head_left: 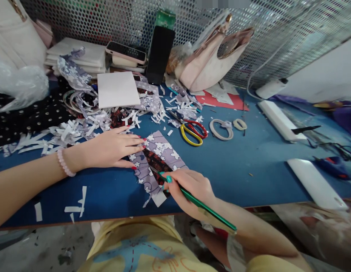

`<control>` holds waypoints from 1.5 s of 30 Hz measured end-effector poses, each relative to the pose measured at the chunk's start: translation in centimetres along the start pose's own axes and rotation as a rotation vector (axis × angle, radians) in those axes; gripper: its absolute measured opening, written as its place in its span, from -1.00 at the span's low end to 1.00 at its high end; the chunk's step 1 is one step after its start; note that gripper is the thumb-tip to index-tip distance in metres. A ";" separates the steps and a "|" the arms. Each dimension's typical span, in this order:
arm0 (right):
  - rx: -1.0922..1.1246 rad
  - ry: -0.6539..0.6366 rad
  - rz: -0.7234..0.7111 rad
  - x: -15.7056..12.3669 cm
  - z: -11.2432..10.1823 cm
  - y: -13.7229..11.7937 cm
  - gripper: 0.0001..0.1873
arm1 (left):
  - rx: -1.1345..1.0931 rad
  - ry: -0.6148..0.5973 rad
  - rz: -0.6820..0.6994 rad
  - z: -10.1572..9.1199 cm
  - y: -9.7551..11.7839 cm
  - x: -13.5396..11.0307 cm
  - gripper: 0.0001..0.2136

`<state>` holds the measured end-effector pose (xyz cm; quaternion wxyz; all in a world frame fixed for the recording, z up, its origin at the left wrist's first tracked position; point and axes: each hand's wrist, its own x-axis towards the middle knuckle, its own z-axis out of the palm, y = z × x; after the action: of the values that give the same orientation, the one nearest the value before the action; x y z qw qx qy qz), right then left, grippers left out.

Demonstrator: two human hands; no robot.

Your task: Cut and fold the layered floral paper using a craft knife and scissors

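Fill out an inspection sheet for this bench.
Surface: blue tabletop, front edge in view.
Job's things: floral fabric piece lying flat; green pencil with its tip on it.
Clutter: paper strips, scissors and tape rolls scattered behind the fabric.
Hands: left hand pressed flat on the fabric, no grip; right hand, grip closed on the pencil.
Cables: white cable running down to a white unit at back right.
Surroundings: perforated metal panel behind; pink handbag leaning against it.

The blue tabletop (249,166) carries a floral fabric piece (161,151), touched by your left hand (110,149) and your right hand (192,187). Scissors (183,124) and two tape rolls (213,131) lie beyond your right hand. Paper scraps (65,132) lie beyond your left hand, and white strips (76,206) lie near its wrist.
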<state>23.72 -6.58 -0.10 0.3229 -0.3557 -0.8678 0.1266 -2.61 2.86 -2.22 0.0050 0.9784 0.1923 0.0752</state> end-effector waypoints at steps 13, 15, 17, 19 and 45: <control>0.031 0.006 0.097 0.4 -1.0 -0.4 -0.76 | 0.036 -0.001 -0.012 -0.3 0.6 0.2 -0.54; 0.016 0.029 0.076 0.4 -0.5 -0.1 -0.79 | 0.047 0.012 -0.007 -0.3 0.7 0.2 -0.54; -0.012 0.034 0.072 0.7 0.1 0.3 -0.78 | 0.061 0.012 -0.007 -0.3 0.8 0.2 -0.55; -0.034 0.035 0.073 0.9 0.5 0.6 -0.78 | 0.072 0.004 -0.013 -0.3 0.9 0.3 -0.55; 0.041 0.039 0.052 0.9 0.0 0.6 -0.69 | 0.033 0.017 -0.024 -0.1 0.8 0.2 -0.56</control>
<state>23.58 -5.53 0.08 0.3438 -0.3737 -0.8491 0.1458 -2.13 2.21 -2.05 -0.0118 0.9754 0.2051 0.0804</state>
